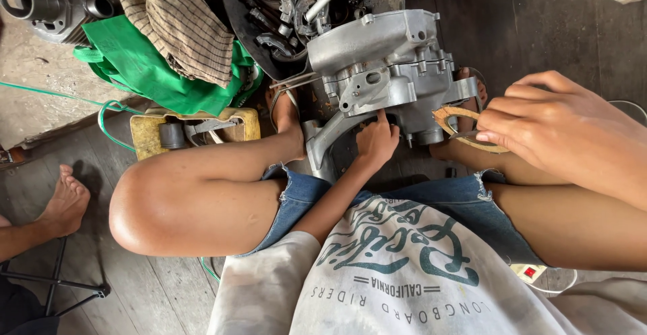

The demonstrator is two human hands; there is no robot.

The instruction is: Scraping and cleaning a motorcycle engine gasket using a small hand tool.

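Hands at work on a silver engine case, a paper gasket held just to its right

Knees point(168, 200) frame the job from the near side; between them the left hand point(376, 143) reaches forward, fingers curled against the lower edge of the engine case point(387, 65), one fingertip pressed up into it; the right hand point(559, 129) pinches a thin brown gasket point(453, 116) that lies to its left, touching the case's right end, ring roughly flat; the left hand sits nearer the case's middle; beyond, a green bag point(148, 65), a striped cloth point(182, 28) and a tray of parts point(269, 5).
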